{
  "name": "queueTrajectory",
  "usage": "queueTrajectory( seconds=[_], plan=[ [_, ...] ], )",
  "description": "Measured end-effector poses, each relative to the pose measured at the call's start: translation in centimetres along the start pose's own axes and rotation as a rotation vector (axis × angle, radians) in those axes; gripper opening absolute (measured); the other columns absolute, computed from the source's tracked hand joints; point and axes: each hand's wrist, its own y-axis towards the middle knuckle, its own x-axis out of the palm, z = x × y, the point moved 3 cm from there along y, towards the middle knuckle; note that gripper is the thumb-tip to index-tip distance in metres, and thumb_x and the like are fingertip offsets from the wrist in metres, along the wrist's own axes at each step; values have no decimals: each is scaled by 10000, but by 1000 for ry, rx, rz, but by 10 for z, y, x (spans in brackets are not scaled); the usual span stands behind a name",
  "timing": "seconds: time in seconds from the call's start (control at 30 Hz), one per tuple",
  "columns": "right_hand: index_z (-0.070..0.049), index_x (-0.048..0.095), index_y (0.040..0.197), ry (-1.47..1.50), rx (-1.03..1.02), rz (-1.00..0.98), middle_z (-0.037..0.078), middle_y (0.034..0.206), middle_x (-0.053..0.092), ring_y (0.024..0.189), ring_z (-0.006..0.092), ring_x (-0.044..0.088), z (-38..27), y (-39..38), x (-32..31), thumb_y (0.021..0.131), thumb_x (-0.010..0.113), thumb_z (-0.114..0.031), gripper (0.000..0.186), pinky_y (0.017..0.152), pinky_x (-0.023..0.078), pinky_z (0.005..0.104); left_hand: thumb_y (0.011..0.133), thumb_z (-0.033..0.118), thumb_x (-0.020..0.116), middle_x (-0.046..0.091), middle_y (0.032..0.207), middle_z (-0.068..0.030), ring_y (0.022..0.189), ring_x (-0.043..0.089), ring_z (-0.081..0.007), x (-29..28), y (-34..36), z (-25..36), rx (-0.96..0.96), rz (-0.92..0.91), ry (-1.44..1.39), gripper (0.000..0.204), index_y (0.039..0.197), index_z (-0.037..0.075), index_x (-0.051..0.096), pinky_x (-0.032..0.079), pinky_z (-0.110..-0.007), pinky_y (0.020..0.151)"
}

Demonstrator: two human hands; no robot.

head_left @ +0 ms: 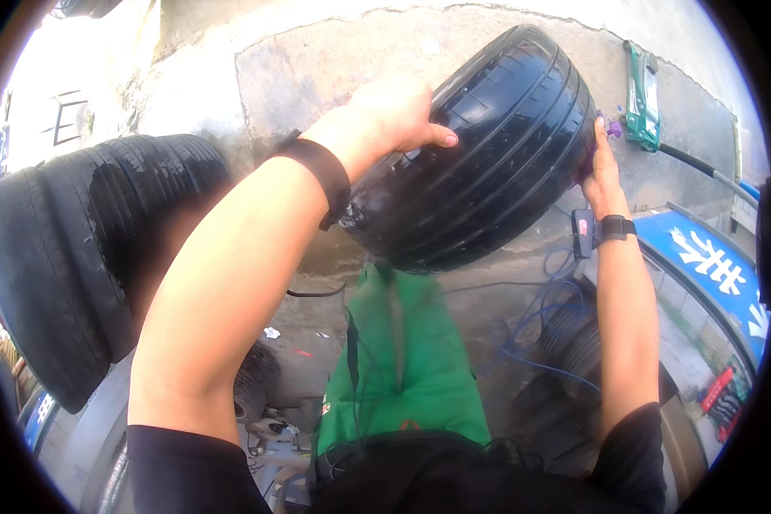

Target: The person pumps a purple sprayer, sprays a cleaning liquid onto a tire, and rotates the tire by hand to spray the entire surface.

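Observation:
A black tire [497, 163] with a wet, shiny grooved tread is tilted in front of me, between my two hands. My left hand [398, 111] grips its left rim, the thumb lying on the tread and the other fingers hidden behind the edge. Against the opposite side presses my right hand [604, 171], fingers pointing up along the sidewall, partly out of sight. Small purple patches show by those fingers; what they are I cannot tell. Whether the tire's lower edge touches the ground is unclear.
Several worn tires [60, 248] stand in a row on the left. A green floor jack [642, 98] with a long handle lies at the far right. Blue hose [522, 343] coils over the floor beside more tires [565, 334]. A blue sign [702, 257] is at the right.

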Motion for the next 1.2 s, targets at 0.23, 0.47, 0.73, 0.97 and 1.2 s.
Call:
queueTrajectory(
  seconds=[0.23,0.47,0.73,0.97,1.2],
  plan=[
    [-100,707,1067,-171,-299,-16,-26,885,638,761,87,555,26,-69,-33,910,812,-474,419,681,426,267,855,703,711,743,813,-202,846,743,-358,-16,41,33,-22,44,48,731,815,-25,761,580,-462,826],
    [-83,673,940,-254,-332,43,-81,822,577,715,53,490,56,-132,-3,847,889,-423,414,643,400,245,875,741,668,701,636,-124,693,728,-264,-36,80,60,-24,-28,58,764,670,9,745,586,-425,743],
    [-45,729,1136,-92,-147,90,-36,962,655,882,90,541,61,-144,7,882,844,-482,519,835,438,270,913,690,667,700,668,-133,687,719,-267,-52,106,86,57,-220,223,717,781,-9,754,584,-427,733],
    [-41,709,1047,-204,-242,239,-19,921,656,853,108,574,76,-134,-38,809,878,-541,579,804,472,294,747,406,881,663,1276,-67,1310,580,-251,-47,111,159,748,-40,865,761,1389,122,587,462,-404,1091],
    [-42,727,942,-22,-254,377,12,881,698,843,127,634,86,-142,-35,754,907,-573,592,793,501,302,525,187,1002,424,1637,-15,1481,445,-231,-8,117,215,1223,-52,1039,1198,1571,265,423,420,-389,1211]
  ],
)
